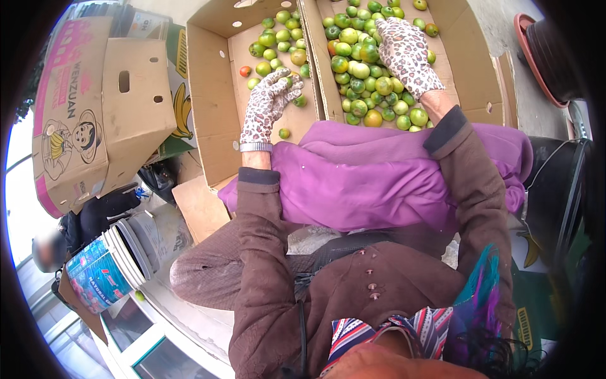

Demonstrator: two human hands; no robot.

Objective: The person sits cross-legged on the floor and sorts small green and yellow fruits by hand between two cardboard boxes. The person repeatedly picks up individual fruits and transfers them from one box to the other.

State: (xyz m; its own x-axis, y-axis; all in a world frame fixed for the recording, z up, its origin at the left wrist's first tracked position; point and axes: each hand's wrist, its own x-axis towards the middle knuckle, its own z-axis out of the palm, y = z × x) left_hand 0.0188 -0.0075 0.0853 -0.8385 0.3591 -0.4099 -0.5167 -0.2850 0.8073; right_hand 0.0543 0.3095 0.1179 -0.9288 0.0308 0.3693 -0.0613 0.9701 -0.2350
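Two open cardboard boxes lie side by side before me. My left hand [270, 102], in a leopard-print glove, is over the left box [213, 104] with its fingers curved. A green tomato [288, 82] shows between those fingers; whether they grip it is unclear. Another green tomato [299, 101] is close beside the hand. In the right box [466, 61], my right hand [405, 54] wears a matching glove and reaches onto a heap of mostly green tomatoes [362, 71]. Its fingertips are partly hidden. One red tomato [245, 71] is in the left box.
Purple cloth [369, 189] covers my lap against the boxes. Printed cartons [85, 118] stand at left, above a blue-labelled bucket [102, 275]. A person [90, 222] is beyond them. A dark pot with a reddish rim [539, 61] is at upper right.
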